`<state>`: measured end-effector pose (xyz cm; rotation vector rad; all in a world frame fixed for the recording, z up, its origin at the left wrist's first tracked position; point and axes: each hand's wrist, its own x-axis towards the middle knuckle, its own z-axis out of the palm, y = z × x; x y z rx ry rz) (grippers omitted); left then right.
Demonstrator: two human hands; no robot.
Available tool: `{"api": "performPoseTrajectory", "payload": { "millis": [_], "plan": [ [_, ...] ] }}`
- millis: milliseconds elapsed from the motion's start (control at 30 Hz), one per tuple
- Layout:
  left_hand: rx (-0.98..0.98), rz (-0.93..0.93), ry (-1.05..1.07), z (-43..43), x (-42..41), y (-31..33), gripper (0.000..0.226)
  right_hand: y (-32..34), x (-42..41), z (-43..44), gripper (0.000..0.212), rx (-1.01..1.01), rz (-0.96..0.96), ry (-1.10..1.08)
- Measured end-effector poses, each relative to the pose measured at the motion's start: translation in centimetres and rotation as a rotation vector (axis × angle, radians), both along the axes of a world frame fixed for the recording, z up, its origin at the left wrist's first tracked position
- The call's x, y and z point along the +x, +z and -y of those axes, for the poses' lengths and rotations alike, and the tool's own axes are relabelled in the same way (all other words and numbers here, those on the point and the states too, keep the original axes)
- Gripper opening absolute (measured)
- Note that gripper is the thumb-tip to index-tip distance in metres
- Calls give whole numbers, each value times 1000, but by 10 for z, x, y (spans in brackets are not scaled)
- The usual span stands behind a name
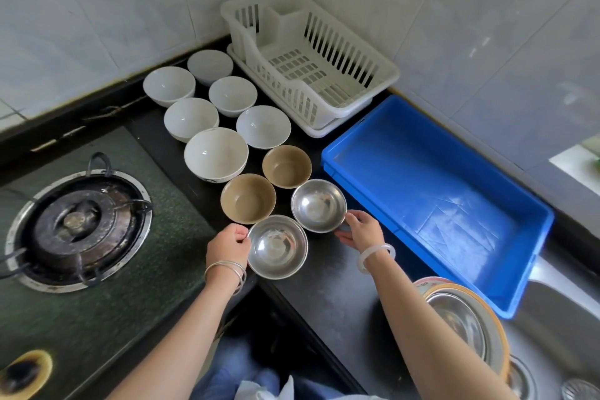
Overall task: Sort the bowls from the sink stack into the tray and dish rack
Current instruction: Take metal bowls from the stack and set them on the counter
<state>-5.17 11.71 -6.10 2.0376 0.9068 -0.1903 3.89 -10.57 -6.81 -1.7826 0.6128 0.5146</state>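
Your left hand [227, 245] is pinching the rim of the near steel bowl [277, 247]; your right hand [362, 232] is gripping the far steel bowl [318, 204], both sitting on the counter [324, 286] beside the blue tray [422, 188].

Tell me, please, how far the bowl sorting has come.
Done: six white bowls and two tan bowls stand grouped on the counter. In hand: the left hand grips the near steel bowl, the right hand the far steel bowl, both by the rim. Left: the blue tray and the dish rack hold nothing yet, and a stack waits in the sink.
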Motion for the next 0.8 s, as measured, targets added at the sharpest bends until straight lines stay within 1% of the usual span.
{"api": "performPoseTrajectory", "payload": {
  "millis": [133, 200, 333, 467, 600, 667, 800],
  "plan": [
    [76, -14, -91, 3, -1, 13, 25, 14, -18, 17, 26, -55, 86, 57],
    [91, 11, -138, 9, 1, 20, 28, 23, -29, 31, 24, -76, 132, 76],
    [34, 86, -271, 43, 12, 32, 24, 39, -55, 71, 15, -167, 214, 4],
    [-33, 107, -512, 107, 21, 35, 24, 45, -92, 120, 17, -298, 221, -134],
    [-21, 104, -826, 180, 13, 37, 27, 44, -136, 163, 13, -599, 182, -191],
    [13, 108, -956, 210, 9, 37, 30, 42, -158, 178, 12, -701, 146, -255],
    [36, 102, -1119, 252, 9, 36, 33, 35, -188, 190, 7, -754, 122, -376]
  ]
}}
